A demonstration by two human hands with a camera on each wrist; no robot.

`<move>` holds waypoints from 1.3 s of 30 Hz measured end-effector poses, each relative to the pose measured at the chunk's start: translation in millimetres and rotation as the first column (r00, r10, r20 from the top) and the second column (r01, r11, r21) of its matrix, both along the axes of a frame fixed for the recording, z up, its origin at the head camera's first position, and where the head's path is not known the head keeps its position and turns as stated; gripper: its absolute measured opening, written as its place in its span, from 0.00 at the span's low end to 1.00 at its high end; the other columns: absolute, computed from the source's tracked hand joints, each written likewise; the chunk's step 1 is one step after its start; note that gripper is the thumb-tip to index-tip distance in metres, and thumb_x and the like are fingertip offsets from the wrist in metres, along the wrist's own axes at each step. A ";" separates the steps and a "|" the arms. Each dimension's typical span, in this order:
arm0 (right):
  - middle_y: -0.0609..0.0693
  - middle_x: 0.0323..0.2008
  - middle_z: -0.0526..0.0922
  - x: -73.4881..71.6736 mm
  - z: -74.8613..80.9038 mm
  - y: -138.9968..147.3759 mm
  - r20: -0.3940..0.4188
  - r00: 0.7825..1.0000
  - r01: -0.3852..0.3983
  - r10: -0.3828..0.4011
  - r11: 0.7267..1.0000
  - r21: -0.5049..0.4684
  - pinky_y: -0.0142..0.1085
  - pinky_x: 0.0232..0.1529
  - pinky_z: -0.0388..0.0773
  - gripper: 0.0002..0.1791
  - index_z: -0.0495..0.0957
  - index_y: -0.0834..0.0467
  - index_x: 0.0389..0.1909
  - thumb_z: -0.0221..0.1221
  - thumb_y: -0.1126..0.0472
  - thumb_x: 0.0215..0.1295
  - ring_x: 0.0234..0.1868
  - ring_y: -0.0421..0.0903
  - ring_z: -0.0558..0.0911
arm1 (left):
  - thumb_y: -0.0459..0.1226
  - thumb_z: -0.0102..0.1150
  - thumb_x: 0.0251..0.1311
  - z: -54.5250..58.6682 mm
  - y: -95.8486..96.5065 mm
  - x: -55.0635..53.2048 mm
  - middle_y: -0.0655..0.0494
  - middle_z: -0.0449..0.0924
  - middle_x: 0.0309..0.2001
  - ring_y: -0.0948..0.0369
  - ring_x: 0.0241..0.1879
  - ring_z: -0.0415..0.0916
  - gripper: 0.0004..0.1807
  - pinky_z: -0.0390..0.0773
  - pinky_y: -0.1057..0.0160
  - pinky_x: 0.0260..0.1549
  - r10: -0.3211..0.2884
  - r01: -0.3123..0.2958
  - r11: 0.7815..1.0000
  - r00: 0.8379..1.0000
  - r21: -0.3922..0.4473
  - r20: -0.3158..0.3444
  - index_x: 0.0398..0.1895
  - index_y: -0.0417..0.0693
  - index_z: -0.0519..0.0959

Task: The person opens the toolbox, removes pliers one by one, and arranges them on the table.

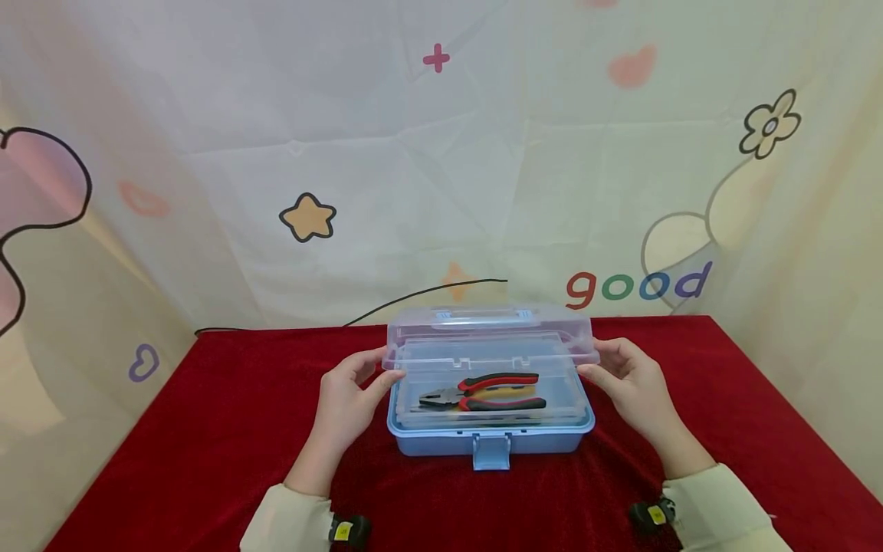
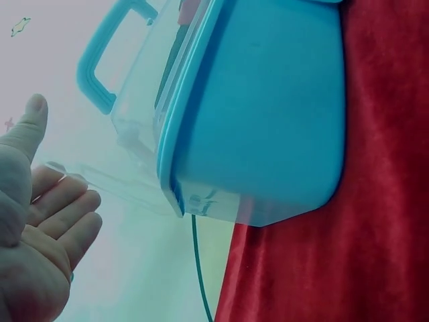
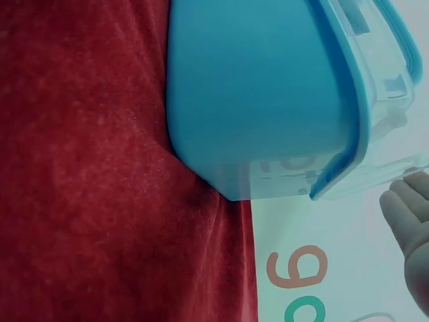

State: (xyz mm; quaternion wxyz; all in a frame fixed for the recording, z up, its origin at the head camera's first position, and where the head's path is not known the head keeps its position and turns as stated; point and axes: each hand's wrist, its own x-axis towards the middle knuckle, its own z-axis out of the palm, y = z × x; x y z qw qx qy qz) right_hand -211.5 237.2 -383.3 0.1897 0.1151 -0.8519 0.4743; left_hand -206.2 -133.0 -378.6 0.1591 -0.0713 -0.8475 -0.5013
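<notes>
A light blue toolbox (image 1: 428,443) stands with its clear hinged lid (image 1: 414,331) raised and tilted back. My left hand (image 1: 348,395) holds the lid's left end, thumb near its lower corner and fingers at its outer side. At the right end, my right hand (image 1: 635,383) holds the lid in much the same way. Pliers (image 1: 500,392) with red and black handles lie in the clear tray (image 1: 566,391) inside the box. Some yellow thing (image 1: 507,392) shows under them, its kind unclear. A blue handle (image 2: 94,60) on the lid shows in the left wrist view.
Red cloth (image 1: 228,429) covers the table under the box. The front latch (image 1: 491,452) hangs down. Behind the table hangs a pale printed curtain (image 1: 414,192). A thin dark line (image 2: 200,268) runs down the curtain in the left wrist view.
</notes>
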 end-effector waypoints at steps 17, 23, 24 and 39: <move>0.43 0.37 0.85 -16.4 9.3 1.4 -0.019 0.996 0.083 -0.083 0.997 -0.003 0.18 0.37 0.76 0.19 0.78 0.62 0.46 0.64 0.55 0.58 0.32 0.24 0.79 | 0.46 0.65 0.54 8.2 -3.6 -20.4 0.54 0.77 0.52 0.56 0.53 0.77 0.21 0.80 0.56 0.48 -0.053 0.050 0.997 0.997 0.060 0.052 0.49 0.50 0.76; 0.61 0.41 0.85 -21.5 19.5 -0.1 0.001 0.994 0.113 -0.113 0.993 0.022 0.17 0.37 0.74 0.20 0.80 0.62 0.45 0.63 0.52 0.58 0.32 0.21 0.76 | 0.50 0.64 0.54 18.1 -3.4 -26.5 0.55 0.78 0.51 0.57 0.52 0.76 0.22 0.81 0.56 0.48 -0.038 0.036 0.999 0.997 0.035 0.067 0.48 0.51 0.76; 0.61 0.40 0.85 -22.7 20.9 -0.3 0.004 0.993 0.120 -0.120 0.992 0.026 0.17 0.37 0.74 0.20 0.80 0.62 0.45 0.63 0.51 0.58 0.32 0.21 0.76 | 0.51 0.63 0.54 19.2 -3.3 -27.9 0.55 0.78 0.51 0.57 0.52 0.76 0.23 0.81 0.56 0.47 -0.036 0.034 0.999 0.997 0.032 0.070 0.48 0.50 0.76; 0.62 0.40 0.85 -35.3 39.4 -1.3 0.131 0.986 0.100 -0.104 0.994 0.035 0.51 0.52 0.78 0.27 0.80 0.62 0.44 0.59 0.41 0.60 0.39 0.54 0.85 | 0.61 0.58 0.52 30.7 -3.0 -44.6 0.54 0.78 0.48 0.55 0.47 0.76 0.29 0.80 0.56 0.45 -0.008 0.006 1.000 0.990 0.012 0.140 0.48 0.52 0.75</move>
